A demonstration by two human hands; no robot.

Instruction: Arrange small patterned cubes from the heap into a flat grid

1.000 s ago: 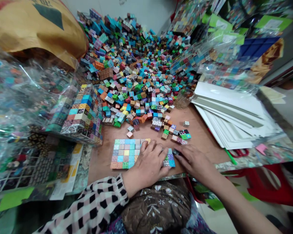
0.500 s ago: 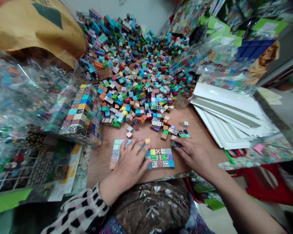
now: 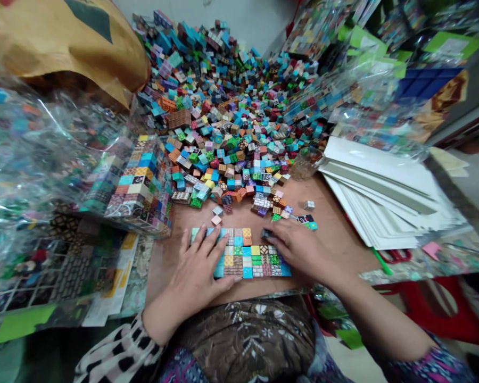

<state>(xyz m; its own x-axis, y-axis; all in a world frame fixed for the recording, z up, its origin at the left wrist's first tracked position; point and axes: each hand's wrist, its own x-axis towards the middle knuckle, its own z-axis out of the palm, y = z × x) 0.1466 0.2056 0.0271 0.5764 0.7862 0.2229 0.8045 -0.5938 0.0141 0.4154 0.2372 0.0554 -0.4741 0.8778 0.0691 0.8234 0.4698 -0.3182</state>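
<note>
A flat grid of small patterned cubes [image 3: 252,258] lies on the brown table [image 3: 335,223] close to me. My left hand [image 3: 197,266] lies flat and open on the grid's left part, fingers spread. My right hand [image 3: 299,247] rests at the grid's right upper corner, its fingertips pinched on a dark cube [image 3: 265,233] at the top row. A few loose cubes [image 3: 305,219] lie just beyond my right hand.
A huge heap of coloured cubes [image 3: 223,106] fills the back of the table. Packed cube blocks in clear wrap [image 3: 139,186] stand at left, with plastic bags [image 3: 32,154] behind. White cardboard sheets [image 3: 379,191] are stacked at right, red scissors [image 3: 395,256] below them.
My left hand slid leftward along the grid, uncovering its middle and right. My right hand moved up from the grid's lower right to its top edge with a dark cube.
</note>
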